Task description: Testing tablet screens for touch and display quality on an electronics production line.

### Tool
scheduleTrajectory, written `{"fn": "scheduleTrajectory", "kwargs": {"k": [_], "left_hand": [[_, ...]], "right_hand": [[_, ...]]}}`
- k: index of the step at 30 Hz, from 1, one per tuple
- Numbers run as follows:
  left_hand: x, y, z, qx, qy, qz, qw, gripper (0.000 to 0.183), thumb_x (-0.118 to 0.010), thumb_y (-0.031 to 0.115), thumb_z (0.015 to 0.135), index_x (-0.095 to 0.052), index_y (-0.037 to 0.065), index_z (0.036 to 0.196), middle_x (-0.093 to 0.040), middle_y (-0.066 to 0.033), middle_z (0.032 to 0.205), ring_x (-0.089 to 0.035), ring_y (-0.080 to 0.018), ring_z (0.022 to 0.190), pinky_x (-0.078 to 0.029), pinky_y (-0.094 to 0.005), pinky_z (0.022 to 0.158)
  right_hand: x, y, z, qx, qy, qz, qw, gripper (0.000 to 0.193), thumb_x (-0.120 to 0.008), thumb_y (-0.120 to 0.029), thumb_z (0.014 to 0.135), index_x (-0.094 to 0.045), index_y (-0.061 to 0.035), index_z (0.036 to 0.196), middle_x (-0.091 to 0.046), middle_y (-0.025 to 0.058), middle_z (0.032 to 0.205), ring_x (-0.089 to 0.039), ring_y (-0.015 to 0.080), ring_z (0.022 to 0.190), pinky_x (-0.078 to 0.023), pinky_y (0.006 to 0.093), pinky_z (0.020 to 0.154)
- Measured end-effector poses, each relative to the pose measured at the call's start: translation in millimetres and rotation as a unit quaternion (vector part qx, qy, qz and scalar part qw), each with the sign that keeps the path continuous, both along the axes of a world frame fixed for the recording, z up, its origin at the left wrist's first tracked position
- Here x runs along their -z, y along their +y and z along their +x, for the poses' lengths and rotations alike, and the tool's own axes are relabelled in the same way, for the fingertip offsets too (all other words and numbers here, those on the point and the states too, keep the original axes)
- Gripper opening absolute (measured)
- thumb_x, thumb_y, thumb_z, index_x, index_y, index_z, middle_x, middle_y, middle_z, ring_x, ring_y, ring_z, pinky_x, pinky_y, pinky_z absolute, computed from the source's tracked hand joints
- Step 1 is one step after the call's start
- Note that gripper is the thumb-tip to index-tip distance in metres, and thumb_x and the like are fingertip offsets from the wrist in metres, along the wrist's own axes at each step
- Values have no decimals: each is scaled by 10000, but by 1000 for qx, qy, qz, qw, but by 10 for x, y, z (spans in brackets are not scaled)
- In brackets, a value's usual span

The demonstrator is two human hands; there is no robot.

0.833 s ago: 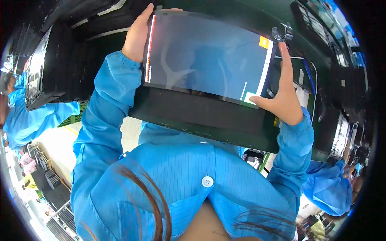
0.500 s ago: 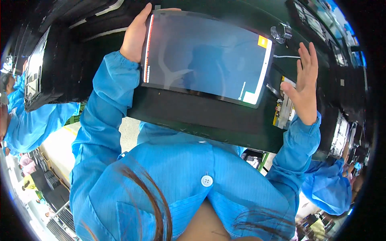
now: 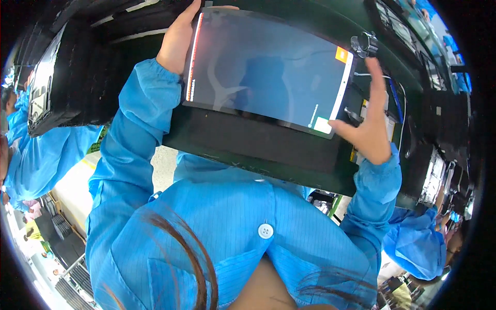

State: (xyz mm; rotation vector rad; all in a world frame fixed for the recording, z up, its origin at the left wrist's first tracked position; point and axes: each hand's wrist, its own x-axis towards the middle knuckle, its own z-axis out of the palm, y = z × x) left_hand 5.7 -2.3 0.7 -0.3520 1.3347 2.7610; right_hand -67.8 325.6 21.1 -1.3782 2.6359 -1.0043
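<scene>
Tablet (image 3: 268,72) in left hand (image 3: 176,45); right hand (image 3: 373,129) spread wide; blue pen (image 3: 397,101), cable (image 3: 405,107) beyond.

A blue pen (image 3: 396,102) on my dark bench (image 3: 330,176), a black box (image 3: 64,88) at the bench's left, someone in blue (image 3: 46,163) beyond that end, pale floor (image 3: 164,168) below it.

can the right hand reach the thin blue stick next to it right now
Probably yes: the right hand is open with the thin blue stick just to its right, and nothing visibly blocks the way. A white cable runs nearby, and depth is hard to judge.
</scene>
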Motion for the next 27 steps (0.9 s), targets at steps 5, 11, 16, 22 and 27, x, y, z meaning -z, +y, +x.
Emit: {"fn": "scheduleTrajectory", "kwargs": {"k": [5, 11, 16, 22, 27], "left_hand": [[-50, 71, 7, -48, -28, -42, 998, 538, -229, 411, 944, -441, 11, 1233, -534, -142, 1177, -541, -256, 1031, -413, -353, 930], [45, -37, -12, 37, 16, 50, 998, 542, -237, 414, 941, -443, 3, 1227, -535, -138, 1176, -535, -258, 1039, -412, -350, 927], [13, -19, 2, -13, -10, 29, 999, 532, -255, 411, 941, -445, 3, 1224, -540, -127, 1170, -526, -248, 1048, -392, -348, 940], [44, 25, -30, -5, 7, -6, 1000, 514, -258, 396, 944, -475, 1, 1193, -560, -119, 1141, -539, -235, 1029, -398, -336, 931], [-27, 66, 23, -47, -30, -57, 997, 536, -228, 417, 939, -513, 29, 1175, -573, -111, 1137, -569, -234, 992, -436, -319, 893]], "right_hand": [[-89, 211, -149, 69, -86, -157, 981, 1159, -825, -374, 495, -153, -51, 1382, -214, 160, 1401, -181, 303, 1318, -140, 418, 1074], [-19, -2, 60, 11, 16, -37, 999, 1114, -801, -264, 503, -149, -17, 1372, -228, 176, 1384, -233, 309, 1278, -188, 368, 1059], [-115, 159, -82, 35, -88, -90, 991, 815, -752, -154, 605, -321, -17, 1283, -413, 154, 1221, -404, 231, 1134, -324, 340, 961], [-2, 995, -428, 159, -392, 83, 902, 186, -581, -101, 822, -560, 0, 977, -564, 29, 729, -530, 85, 644, -430, 220, 596], [113, 994, -716, 223, -321, 78, 917, 191, -604, -124, 811, -578, 4, 950, -557, 7, 675, -525, 79, 623, -435, 208, 586]]}}
